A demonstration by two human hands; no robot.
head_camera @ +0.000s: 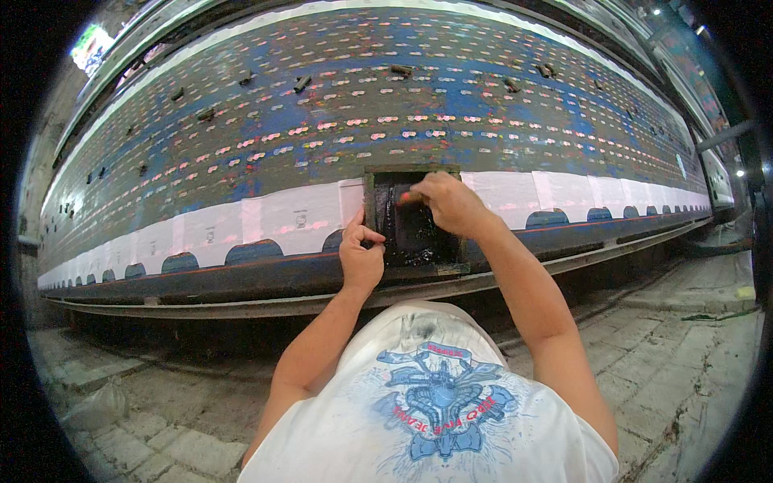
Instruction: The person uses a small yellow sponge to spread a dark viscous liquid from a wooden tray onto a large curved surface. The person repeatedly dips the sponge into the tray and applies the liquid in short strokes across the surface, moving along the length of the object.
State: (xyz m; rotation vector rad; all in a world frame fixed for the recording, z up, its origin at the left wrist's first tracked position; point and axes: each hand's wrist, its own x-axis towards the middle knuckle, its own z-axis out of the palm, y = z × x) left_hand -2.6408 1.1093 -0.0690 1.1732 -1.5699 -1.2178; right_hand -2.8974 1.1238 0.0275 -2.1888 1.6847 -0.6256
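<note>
A rectangular framed screen (pixel 416 229), dark and wet inside its frame, lies across the near edge of a long printing table. My left hand (pixel 362 250) is at the left side of the frame, its index finger stretched along it and its thumb bent inward. Over the upper right part of the screen, my right hand (pixel 452 202) is closed around a small tool with a reddish end (pixel 410 197); motion blur hides the tool's shape. White cut fabric pieces (pixel 296 217) lie in a row on both sides of the frame, some with small printed marks.
The long table surface (pixel 386 54) bears many printed marks and blue stains. Small dark rolled pieces (pixel 401 70) are scattered on it. A metal rail (pixel 241 311) runs along its near edge. Paving (pixel 640 344) lies below, and another long table stands at the right.
</note>
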